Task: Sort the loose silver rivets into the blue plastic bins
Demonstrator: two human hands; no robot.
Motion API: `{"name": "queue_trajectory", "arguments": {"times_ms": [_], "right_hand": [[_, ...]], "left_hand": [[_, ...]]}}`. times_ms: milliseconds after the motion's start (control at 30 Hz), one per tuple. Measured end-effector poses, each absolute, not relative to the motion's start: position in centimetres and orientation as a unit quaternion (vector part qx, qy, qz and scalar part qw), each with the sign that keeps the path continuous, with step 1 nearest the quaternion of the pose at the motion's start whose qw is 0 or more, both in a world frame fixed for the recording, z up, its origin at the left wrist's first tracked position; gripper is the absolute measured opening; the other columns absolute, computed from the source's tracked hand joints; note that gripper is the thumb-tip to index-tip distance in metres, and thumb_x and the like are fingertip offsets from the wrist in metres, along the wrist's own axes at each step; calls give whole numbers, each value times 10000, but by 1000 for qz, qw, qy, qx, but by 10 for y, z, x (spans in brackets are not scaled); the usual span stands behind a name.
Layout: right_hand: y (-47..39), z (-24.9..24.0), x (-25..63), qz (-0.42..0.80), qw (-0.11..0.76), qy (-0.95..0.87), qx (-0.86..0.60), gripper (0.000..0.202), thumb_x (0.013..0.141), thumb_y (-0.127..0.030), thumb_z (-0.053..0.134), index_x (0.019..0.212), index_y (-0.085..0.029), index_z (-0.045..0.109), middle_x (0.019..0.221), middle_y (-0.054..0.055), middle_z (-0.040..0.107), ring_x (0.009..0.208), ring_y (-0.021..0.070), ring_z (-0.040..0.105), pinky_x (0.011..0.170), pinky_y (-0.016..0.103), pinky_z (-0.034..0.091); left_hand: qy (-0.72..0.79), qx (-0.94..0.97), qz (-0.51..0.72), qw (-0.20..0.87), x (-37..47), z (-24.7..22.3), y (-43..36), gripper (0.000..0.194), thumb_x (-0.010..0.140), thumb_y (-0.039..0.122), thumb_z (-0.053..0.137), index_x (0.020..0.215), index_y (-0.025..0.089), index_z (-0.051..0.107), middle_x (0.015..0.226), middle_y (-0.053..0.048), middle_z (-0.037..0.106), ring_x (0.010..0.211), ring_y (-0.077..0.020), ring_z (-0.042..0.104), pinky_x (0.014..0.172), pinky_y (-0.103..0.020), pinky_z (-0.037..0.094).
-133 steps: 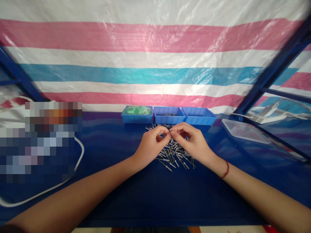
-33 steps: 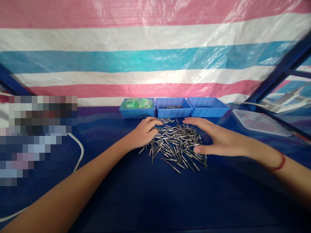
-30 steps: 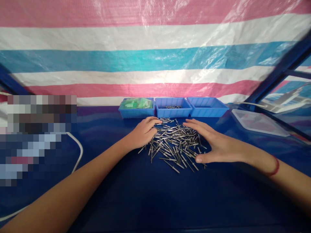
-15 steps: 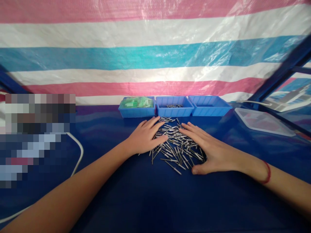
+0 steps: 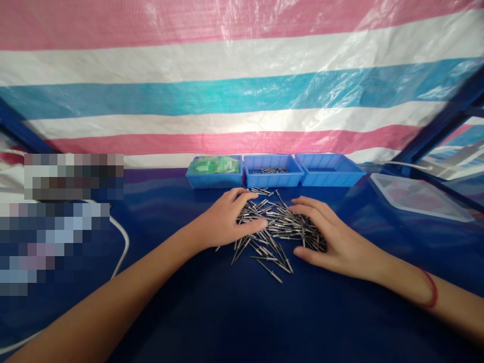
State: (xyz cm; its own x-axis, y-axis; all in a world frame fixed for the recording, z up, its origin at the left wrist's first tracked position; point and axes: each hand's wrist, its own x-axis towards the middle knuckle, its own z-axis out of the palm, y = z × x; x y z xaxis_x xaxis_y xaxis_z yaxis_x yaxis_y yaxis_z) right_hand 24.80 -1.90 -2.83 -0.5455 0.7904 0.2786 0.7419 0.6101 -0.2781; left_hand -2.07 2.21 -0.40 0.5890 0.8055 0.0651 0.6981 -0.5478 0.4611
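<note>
Many metal rivets point(image 5: 272, 222) between left hand point(image 5: 223, 219) and right hand point(image 5: 333, 239), both half-open, curved around the pile's sides.

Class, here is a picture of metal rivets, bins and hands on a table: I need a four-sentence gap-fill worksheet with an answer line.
1. The number of blue bins in the row is ____.
2. The left bin holds something coloured ____.
3. Besides the pile of rivets, similar metal pieces lie in the ____ bin.
4. The hand with the red bracelet is the ____ one.

Missing words: three; green; middle; right.
</note>
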Motion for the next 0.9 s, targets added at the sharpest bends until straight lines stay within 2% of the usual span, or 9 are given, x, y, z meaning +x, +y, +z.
{"name": "queue_trajectory", "arguments": {"times_ms": [100,167,233,333,433,533,633,767,900], "right_hand": [[-24,-27,252,68,136,-866,-477,948,686,-625,618,1433,-199,217,1498,177,224,1374,388,199,1055,577,306],[-25,-27,251,83,102,-865,-484,1025,664,-680,599,1458,-187,178,1516,183,185,1382,403,151,1066,599,261],[-22,-26,244,91,99,-868,-477,1032,673,-695,578,1464,-171,174,1518,191,181,1384,405,130,1076,604,229],[-13,-26,229,95,146,-883,-437,919,750,-632,550,1450,-146,208,1501,200,229,1387,375,163,1079,576,253],[-1,-25,215,111,221,-893,-375,652,856,-471,506,1383,-141,313,1402,186,406,1316,296,359,1049,479,353],[12,-24,207,123,273,-884,-358,372,879,-325,502,1209,-154,478,1198,145,567,1129,233,533,961,395,438],[19,-23,202,116,291,-873,-374,178,864,-237,513,1019,-171,571,1045,107,617,989,209,581,876,363,469],[19,-25,199,71,304,-856,-412,104,860,-202,510,869,-179,611,973,84,639,914,203,578,838,358,451],[14,-26,197,36,305,-845,-437,132,878,-198,491,850,-186,620,926,66,644,874,199,563,812,355,427]], "left_hand": [[459,869,13,184,-30,-1,11,997,664,773,495,1466,304,134,1550,-123,51,1382,-440,87,1069,-633,125],[457,874,-18,166,-32,-5,4,1103,593,814,512,1471,323,59,1553,-115,-26,1370,-478,-1,1046,-677,75],[449,883,1,139,-29,-11,1,1098,600,820,494,1472,319,55,1552,-109,-41,1367,-480,-21,1043,-685,57],[420,898,54,118,-16,-18,3,974,714,764,439,1477,264,98,1552,-115,59,1388,-427,56,1084,-628,96],[387,907,119,117,-5,-22,11,733,863,611,377,1449,195,231,1488,-129,285,1369,-326,246,1117,-511,196],[370,900,202,107,1,-26,19,483,931,438,369,1341,185,411,1349,-111,465,1261,-240,418,1079,-404,317],[373,888,250,99,2,-31,22,336,936,323,395,1212,185,528,1240,-88,545,1170,-213,488,1029,-379,376],[379,875,289,84,0,-33,21,232,907,273,463,1058,182,613,1124,-74,599,1083,-209,524,977,-385,412],[363,876,312,58,-1,-31,19,191,893,248,489,1003,193,635,1075,-64,614,1057,-207,527,962,-382,412]]}}
